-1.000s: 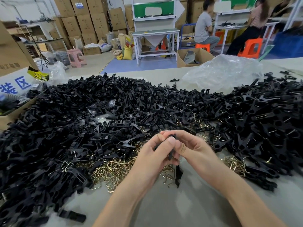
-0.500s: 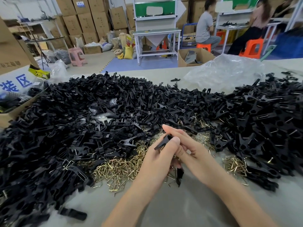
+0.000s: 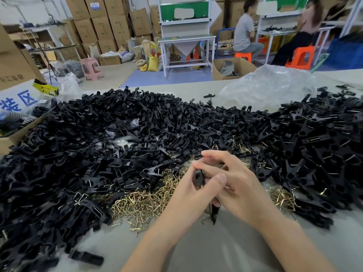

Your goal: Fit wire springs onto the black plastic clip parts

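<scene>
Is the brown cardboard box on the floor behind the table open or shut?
Open: the brown cardboard box has its flaps apart, and dark things show inside.

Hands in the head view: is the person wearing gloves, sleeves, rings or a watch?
The left hand and right hand are both bare, with no gloves, rings or watch. No sleeve shows on either arm down to the frame's edge. The visible nails are short and unpainted.

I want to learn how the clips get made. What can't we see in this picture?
- Head view: whether one of the wire springs is on the black clip part; the left hand and right hand cover its middle.
- Head view: what the right hand's grip holds; its own fingers hide it.
- Head view: how far the black parts pile reaches; the left and right edges cut it off.
</scene>
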